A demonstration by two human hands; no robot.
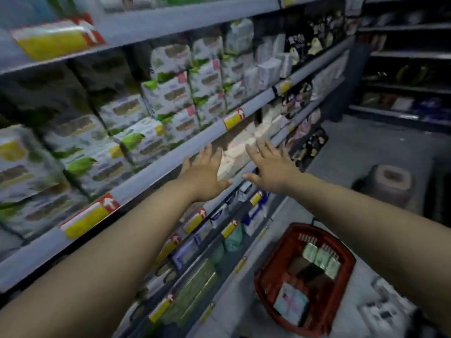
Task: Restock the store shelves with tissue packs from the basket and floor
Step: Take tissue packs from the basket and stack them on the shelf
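Tissue pack (233, 158) btwn splayed L hand (205, 173) & R hand (272, 168)

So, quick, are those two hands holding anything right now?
Left hand: open, fingers spread, holding nothing.
Right hand: open, fingers spread, holding nothing.

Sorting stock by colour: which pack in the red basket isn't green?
The pale pink-and-blue pack, lying alone at the near end of the basket; the three packs in a row at its far end are green.
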